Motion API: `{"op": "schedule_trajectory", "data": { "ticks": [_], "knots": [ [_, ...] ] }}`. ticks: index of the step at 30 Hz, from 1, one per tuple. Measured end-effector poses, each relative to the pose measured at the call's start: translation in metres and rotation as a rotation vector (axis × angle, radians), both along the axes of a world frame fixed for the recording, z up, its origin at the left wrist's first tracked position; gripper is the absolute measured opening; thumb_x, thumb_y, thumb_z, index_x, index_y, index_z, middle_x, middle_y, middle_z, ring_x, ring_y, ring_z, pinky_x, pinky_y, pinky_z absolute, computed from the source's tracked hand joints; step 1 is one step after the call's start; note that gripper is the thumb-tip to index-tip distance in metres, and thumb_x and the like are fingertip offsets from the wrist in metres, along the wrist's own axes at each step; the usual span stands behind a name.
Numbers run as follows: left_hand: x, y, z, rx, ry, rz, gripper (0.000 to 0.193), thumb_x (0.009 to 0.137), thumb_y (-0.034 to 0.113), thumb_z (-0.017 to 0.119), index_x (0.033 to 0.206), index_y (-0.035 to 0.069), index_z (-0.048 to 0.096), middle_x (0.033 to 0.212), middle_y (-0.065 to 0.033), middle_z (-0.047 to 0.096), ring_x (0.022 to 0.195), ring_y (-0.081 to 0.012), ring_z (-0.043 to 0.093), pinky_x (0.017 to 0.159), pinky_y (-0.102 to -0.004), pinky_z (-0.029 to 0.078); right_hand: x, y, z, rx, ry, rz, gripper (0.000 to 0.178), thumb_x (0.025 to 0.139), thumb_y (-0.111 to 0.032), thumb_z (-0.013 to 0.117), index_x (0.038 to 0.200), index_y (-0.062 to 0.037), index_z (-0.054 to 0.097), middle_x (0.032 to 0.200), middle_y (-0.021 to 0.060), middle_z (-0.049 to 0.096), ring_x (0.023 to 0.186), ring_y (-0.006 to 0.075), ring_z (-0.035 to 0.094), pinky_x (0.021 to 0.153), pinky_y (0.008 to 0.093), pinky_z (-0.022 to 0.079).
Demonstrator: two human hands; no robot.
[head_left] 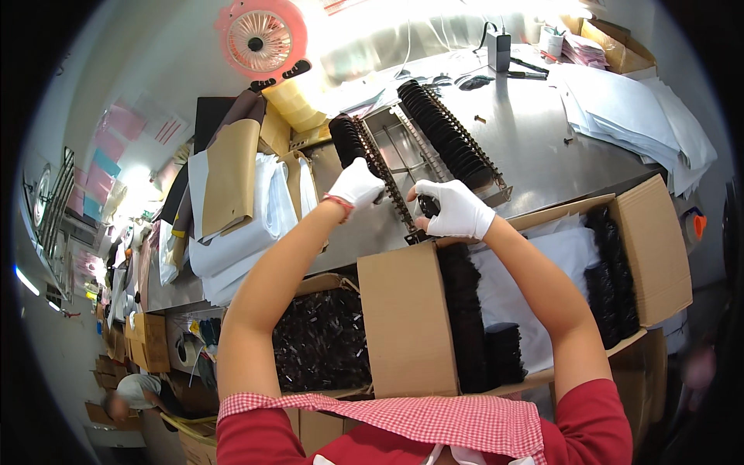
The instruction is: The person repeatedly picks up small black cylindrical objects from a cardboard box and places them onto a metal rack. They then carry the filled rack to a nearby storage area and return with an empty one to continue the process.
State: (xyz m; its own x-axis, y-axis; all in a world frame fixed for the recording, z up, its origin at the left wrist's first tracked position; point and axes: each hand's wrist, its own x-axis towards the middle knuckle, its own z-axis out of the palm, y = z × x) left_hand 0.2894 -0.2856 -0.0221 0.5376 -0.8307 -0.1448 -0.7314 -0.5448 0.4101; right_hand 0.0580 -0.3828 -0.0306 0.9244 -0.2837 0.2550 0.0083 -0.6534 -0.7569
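A metal rack [411,147] with notched rails stands on the steel bench, its two sides lined with rows of thin black rounded pieces [446,128]. My left hand [359,186], in a white glove, is closed at the near end of the rack's left row; a bit of something dark shows at its fingertips. To its right, my white-gloved right hand [459,211] curls its thumb and fingers around a small black piece [428,205], close to the rack's near end. The fingers partly hide what each hand holds.
Before me, an open carton [403,325] holds black stacks and white sheeting; left of it is a box of loose black pieces [322,341]. White sheets [620,108] lie at right. A pink fan [262,39] stands behind. Another person [136,394] bends at far left.
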Motion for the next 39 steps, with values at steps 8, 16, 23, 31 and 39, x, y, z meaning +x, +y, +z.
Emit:
{"op": "schedule_trajectory", "data": {
  "ticks": [8,16,23,31,39],
  "knots": [
    [-0.002,0.027,0.035,0.105,-0.449,-0.063,0.027,0.089,0.022,0.052,0.108,0.002,0.055,0.093,-0.0254,0.071,0.089,-0.0421,0.070,0.081,-0.0494,0.054,0.006,0.005,-0.016,0.199,-0.220,-0.136,0.065,0.072,-0.019,0.084,0.129,-0.0044,0.057,0.126,0.0158,0.060,0.123,0.0300,0.056,0.104,0.0375,0.045],
    [-0.075,0.052,0.027,-0.469,0.767,-0.181,0.048,0.106,0.039,0.042,0.118,-0.004,0.060,0.118,-0.0113,0.062,0.099,-0.0224,0.060,0.090,-0.0348,0.049,0.015,0.052,0.014,0.009,-0.363,-0.198,0.067,0.069,-0.017,0.083,0.129,-0.0086,0.053,0.129,0.0194,0.051,0.118,0.0370,0.055,0.102,0.0413,0.047],
    [0.070,0.019,0.003,-0.286,-0.422,0.056,0.083,0.072,0.049,0.080,0.129,-0.005,0.051,0.122,-0.0252,0.063,0.114,-0.0347,0.062,0.099,-0.0407,0.048,0.004,0.006,-0.013,-0.031,-0.262,-0.098,0.039,0.074,-0.012,0.079,0.107,-0.0068,0.060,0.103,0.0117,0.063,0.096,0.0296,0.064,0.089,0.0350,0.051],
    [0.071,-0.030,0.009,-0.035,0.144,-0.009,0.035,0.076,0.027,0.074,0.090,-0.003,0.062,0.085,-0.0136,0.066,0.085,-0.0219,0.065,0.079,-0.0323,0.051,-0.005,-0.009,0.001,0.034,-0.034,0.088,0.033,0.072,-0.012,0.076,0.102,-0.0065,0.062,0.098,0.0120,0.067,0.093,0.0300,0.067,0.085,0.0350,0.053],
    [0.034,-0.025,0.023,0.059,-0.644,-0.093,0.020,0.092,0.017,0.047,0.104,0.005,0.057,0.084,-0.0226,0.071,0.081,-0.0407,0.070,0.075,-0.0504,0.054,0.002,-0.007,-0.018,0.028,-0.221,-0.025,0.046,0.070,-0.012,0.081,0.111,-0.0047,0.061,0.106,0.0113,0.065,0.099,0.0276,0.064,0.092,0.0340,0.051]
  ]
}}
